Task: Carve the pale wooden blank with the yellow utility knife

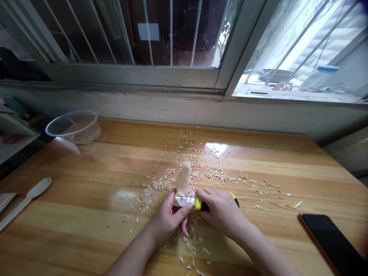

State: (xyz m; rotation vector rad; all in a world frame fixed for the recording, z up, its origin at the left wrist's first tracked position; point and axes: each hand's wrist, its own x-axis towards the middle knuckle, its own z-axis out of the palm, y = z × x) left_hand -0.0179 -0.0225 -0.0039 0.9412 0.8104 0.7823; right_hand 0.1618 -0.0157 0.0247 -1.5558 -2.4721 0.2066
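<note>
A pale piece of carved wood stands up from my left hand, its lower part hidden by the fingers. My right hand is wrapped round the yellow and black handle of a utility knife. The knife's blade lies crosswise against the lower part of the wood, and my left thumb rests close to or on the blade's near edge. Wood shavings are scattered on the table around and beyond both hands.
On the wooden table, a clear plastic bowl stands at the back left. A wooden spoon lies at the left edge, a phone at the right. Behind the table is a barred window.
</note>
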